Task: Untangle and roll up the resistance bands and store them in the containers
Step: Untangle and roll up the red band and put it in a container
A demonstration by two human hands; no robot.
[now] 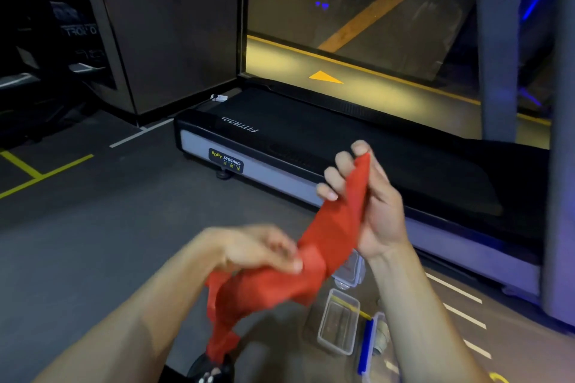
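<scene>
Fingers (334, 179) of both hands pinch red band (329, 236) between them.

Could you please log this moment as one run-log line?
left hand: grips red band | right hand: holds its upper end | containers: on floor, open

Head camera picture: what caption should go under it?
Both hands, left hand and right hand, hold a red resistance band above clear containers.

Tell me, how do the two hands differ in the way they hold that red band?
The right hand is raised, fingers curled round the red band at its upper end. The left hand sits lower, knuckles up and blurred, gripping the band's middle, with the rest drooping below it. Both hold the same band.
</scene>
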